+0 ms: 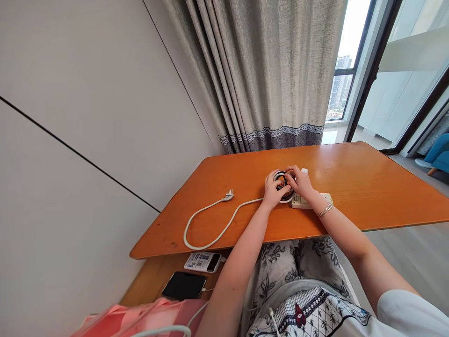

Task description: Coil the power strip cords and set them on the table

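A coil of white and black cables (pixel 287 197) lies on the orange-brown table, with both hands around it. My left hand (pixel 273 191) grips the coil's left side, its thumb reaching across the middle. On the upper right side, my right hand (pixel 300 183) has its fingers closed on the coil. A white power strip (pixel 301 202) lies under my right wrist, partly hidden by it. From the coil a white cord (pixel 229 224) loops out to the left and ends in a plug (pixel 229 195). Just beyond my right hand shows a small white piece (pixel 305 171).
The wooden table (pixel 336 164) has its front edge close to my lap. Lower left, a power bank (pixel 202 262) and a black phone (pixel 184 285) with cables lie on a lower surface by a pink bag (pixel 150 318). A curtain (pixel 277 70) hangs behind the table.
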A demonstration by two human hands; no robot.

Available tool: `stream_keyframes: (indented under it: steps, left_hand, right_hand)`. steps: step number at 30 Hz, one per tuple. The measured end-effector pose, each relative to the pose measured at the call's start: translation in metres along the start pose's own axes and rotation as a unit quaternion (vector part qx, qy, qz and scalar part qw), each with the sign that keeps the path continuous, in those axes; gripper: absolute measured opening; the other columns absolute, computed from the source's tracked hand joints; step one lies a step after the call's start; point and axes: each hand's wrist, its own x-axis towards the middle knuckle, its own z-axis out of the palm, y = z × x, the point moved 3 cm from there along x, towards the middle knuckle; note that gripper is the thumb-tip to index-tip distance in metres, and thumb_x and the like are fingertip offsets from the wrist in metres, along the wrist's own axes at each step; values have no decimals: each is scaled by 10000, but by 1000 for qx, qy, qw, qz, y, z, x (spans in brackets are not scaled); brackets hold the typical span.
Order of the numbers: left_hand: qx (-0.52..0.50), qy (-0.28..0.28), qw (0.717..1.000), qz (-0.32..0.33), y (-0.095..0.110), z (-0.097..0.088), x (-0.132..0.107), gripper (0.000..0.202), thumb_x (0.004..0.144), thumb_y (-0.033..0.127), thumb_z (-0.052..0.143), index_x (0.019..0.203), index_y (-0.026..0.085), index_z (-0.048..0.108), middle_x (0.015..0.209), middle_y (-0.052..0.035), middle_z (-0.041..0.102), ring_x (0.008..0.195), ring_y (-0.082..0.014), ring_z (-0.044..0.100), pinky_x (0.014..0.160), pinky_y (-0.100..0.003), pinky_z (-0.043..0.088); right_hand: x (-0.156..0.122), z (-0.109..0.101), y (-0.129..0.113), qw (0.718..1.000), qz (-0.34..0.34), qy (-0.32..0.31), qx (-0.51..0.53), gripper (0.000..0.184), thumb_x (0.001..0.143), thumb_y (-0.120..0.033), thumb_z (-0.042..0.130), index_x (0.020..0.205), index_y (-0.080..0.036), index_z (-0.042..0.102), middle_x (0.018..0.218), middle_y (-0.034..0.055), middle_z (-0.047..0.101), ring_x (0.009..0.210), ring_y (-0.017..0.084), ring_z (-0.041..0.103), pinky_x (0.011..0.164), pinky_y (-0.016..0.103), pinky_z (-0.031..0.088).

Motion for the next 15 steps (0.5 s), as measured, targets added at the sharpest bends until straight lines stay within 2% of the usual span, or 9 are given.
stream_keyframes:
  steps: [8, 15]
  left_hand:
    - [-96, 73, 992, -25, 2, 1, -4, 270, 764, 387, 755, 613, 186, 658, 1357, -109, 536, 1300, -327, 473, 1127, -522, 337]
    - [-182, 109, 977, -37, 10, -2, -6, 367, 738, 484, 759, 594, 173, 629, 1382, -123, 491, 1302, -328, 467, 1125, -499, 334]
  right_hand:
    - [-1, 1, 2, 995, 22, 24, 97, 222, 963, -410, 464, 1069, -233, 547, 686, -9, 616, 581, 162, 561, 578, 270, 406]
    - [-1, 2, -4, 986, 48, 42, 152, 222, 947, -424, 484, 1041, -238, 560, 773, 9, 645, 655, 168, 585, 627, 288, 439]
